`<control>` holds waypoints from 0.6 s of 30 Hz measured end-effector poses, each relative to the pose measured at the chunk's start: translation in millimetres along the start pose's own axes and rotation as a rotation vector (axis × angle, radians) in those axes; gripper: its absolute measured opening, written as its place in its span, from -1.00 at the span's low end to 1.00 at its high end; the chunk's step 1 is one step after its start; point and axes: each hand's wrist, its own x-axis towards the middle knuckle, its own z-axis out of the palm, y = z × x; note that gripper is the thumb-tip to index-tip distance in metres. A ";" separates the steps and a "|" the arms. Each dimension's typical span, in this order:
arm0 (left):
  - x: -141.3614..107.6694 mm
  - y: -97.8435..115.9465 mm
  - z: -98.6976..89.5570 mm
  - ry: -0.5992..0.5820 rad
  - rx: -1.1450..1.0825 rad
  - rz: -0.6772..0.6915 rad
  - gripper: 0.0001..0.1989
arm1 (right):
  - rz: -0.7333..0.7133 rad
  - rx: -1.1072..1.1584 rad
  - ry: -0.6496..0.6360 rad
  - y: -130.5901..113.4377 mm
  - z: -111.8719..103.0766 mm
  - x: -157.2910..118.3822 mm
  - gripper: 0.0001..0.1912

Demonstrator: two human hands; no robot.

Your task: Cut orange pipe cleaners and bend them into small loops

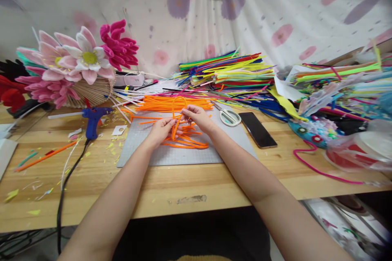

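Over the grey cutting mat, both hands hold one orange pipe cleaner bent into an upright loop. My left hand pinches it low on the left side. The fingers of my right hand are closed on its right side, close to the left fingertips. Beneath the hands lie several bent orange pipe cleaners. Behind them a thick bundle of straight orange pipe cleaners rests across the mat's far edge.
Scissors and a phone lie right of the mat. To the left are a blue glue gun with its cord and fuzzy flowers. Colourful pipe cleaners are piled at the back. A pink strand curls at right.
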 end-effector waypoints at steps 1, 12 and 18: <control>-0.4 0.3 0.5 0.001 0.006 -0.001 -0.80 | 0.000 0.000 0.001 0.3 0.3 0.0 -0.64; -1.8 2.3 2.8 0.030 0.018 0.010 -0.80 | -0.005 -0.003 -0.011 2.4 0.1 -0.9 -0.68; -2.5 2.0 3.1 0.038 0.015 0.004 -0.83 | 0.002 -0.004 -0.002 1.5 0.8 -1.2 -0.68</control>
